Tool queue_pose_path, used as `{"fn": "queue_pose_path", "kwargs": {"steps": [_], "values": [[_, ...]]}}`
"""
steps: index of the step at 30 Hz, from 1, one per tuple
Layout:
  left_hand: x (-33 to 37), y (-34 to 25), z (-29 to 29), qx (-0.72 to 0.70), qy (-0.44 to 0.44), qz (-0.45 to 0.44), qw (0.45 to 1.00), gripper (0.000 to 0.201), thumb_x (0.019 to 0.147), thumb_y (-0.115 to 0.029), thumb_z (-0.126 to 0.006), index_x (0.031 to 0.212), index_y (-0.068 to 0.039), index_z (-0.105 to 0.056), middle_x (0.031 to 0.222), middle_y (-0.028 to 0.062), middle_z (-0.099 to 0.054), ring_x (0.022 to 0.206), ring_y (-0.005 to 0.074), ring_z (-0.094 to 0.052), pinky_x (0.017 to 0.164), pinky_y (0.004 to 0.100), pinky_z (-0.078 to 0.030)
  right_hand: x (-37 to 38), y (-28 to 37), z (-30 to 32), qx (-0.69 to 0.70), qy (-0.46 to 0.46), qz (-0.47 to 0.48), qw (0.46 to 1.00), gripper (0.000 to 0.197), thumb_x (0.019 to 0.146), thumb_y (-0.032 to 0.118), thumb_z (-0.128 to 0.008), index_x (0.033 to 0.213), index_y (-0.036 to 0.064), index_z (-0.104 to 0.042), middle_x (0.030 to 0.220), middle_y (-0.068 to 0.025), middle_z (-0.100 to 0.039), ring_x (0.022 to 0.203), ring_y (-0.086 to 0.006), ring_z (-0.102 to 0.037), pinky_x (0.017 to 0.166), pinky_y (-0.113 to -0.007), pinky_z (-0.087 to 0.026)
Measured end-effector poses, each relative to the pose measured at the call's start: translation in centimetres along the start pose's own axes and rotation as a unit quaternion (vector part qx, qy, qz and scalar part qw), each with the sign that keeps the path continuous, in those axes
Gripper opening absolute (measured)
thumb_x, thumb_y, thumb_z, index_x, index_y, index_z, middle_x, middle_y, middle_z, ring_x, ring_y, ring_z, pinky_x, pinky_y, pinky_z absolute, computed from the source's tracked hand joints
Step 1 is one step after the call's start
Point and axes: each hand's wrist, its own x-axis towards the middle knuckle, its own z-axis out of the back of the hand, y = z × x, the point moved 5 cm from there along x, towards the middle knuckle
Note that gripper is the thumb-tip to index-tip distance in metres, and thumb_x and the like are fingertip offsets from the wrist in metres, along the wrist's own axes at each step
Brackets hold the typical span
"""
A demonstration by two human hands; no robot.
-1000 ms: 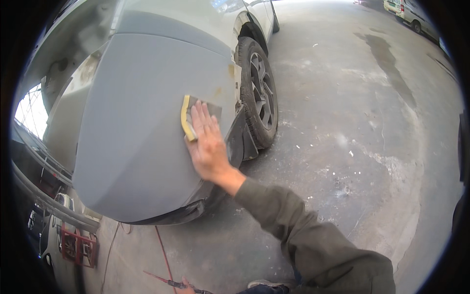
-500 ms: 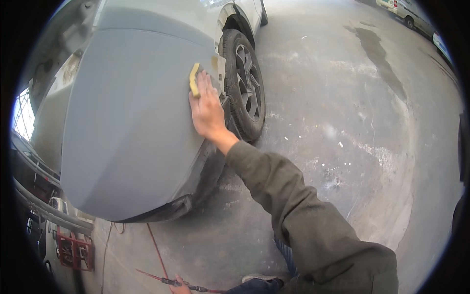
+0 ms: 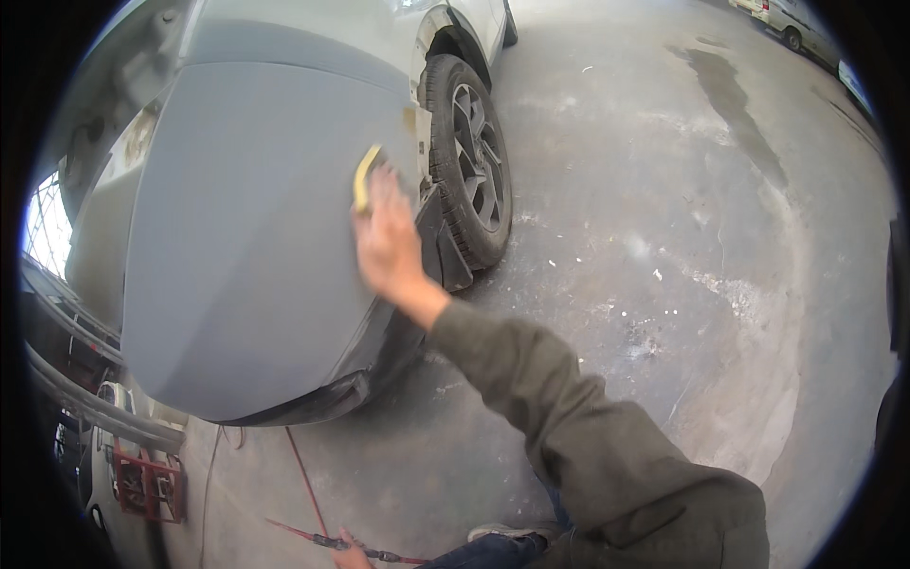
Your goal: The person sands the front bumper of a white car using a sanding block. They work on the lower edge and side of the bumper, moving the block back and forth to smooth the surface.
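My right hand (image 3: pixel 389 237), a little blurred, presses a yellow sanding pad (image 3: pixel 364 180) flat against the grey, matt car panel (image 3: pixel 237 228). The fingers lie over the pad, close to the wheel arch; the pad's face against the panel is hidden. Low in the view, my left hand (image 3: pixel 352 553) is closed round a thin red air hose (image 3: pixel 303 474) at its dark couplings (image 3: pixel 332 542). Only part of that hand shows.
Right of the panel stands the car's wheel (image 3: pixel 471 161), with a loose dark trim edge (image 3: pixel 445 237) beside it. A red metal frame (image 3: pixel 149 484) stands at the lower left. Another vehicle (image 3: pixel 791 24) is parked at the far right on the concrete floor (image 3: pixel 645 284).
My right hand has slid the sanding pad down the panel and slightly left, toward me. My left hand and the hose have hardly moved.
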Motion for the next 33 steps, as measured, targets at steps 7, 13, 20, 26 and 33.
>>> {"fn": "queue_pose_path", "kwargs": {"steps": [7,13,20,26,33], "values": [[-2.7,-5.7,-0.1,0.261,0.009,-0.04,0.965,0.078,0.1,-0.067,-0.046,0.134,0.001,-0.061,0.125,0.0296,-0.066,0.112,0.0474,-0.065,0.096,0.0514,-0.053,6.0,-3.4,2.8,0.067,0.008,-0.049,0.997,0.06,0.106,0.027,-0.048,0.155,-0.0055,-0.034,0.161,-0.0266,-0.035,0.152,-0.0393,-0.03,0.124,-0.052,-0.023],[0.5,-1.4,-0.6,0.075,-0.025,-0.056,0.995,0.04,0.099,-0.04,-0.06,0.112,-0.002,-0.057,0.1,0.0162,-0.058,0.084,0.0286,-0.057,0.071,0.0409,-0.047,-0.9,-0.1,0.4,0.035,0.023,0.028,0.999,0.063,0.104,0.023,-0.052,0.156,-0.006,-0.031,0.162,-0.0284,-0.031,0.152,-0.0426,-0.029,0.122,-0.055,-0.027],[1.3,-0.8,-0.1,0.234,-0.024,-0.041,0.971,0.074,0.097,-0.064,-0.057,0.133,0.0,-0.064,0.13,0.0297,-0.064,0.117,0.0441,-0.063,0.1,0.0512,-0.052,3.3,-1.7,0.8,0.055,-0.032,-0.047,0.997,0.067,0.105,0.025,-0.051,0.159,-0.0045,-0.024,0.165,-0.0271,-0.027,0.154,-0.0418,-0.023,0.124,-0.056,-0.021],[0.7,-1.5,-0.1,0.231,-0.036,-0.049,0.971,0.072,0.097,-0.063,-0.058,0.132,0.0,-0.065,0.129,0.0291,-0.065,0.116,0.0442,-0.064,0.1,0.0506,-0.051,3.6,-4.0,1.0,0.064,-0.014,-0.053,0.996,0.064,0.106,0.027,-0.049,0.158,-0.005,-0.027,0.163,-0.0272,-0.031,0.155,-0.0394,-0.024,0.125,-0.053,-0.021],[0.5,-0.8,-0.2,0.236,-0.033,-0.034,0.971,0.072,0.097,-0.062,-0.058,0.132,0.0,-0.065,0.13,0.0288,-0.065,0.116,0.0444,-0.064,0.1,0.0505,-0.051,-0.8,-2.7,0.3,0.062,0.012,-0.042,0.997,0.063,0.107,0.025,-0.049,0.157,-0.0056,-0.029,0.164,-0.0252,-0.031,0.155,-0.0383,-0.025,0.125,-0.053,-0.02]]}}
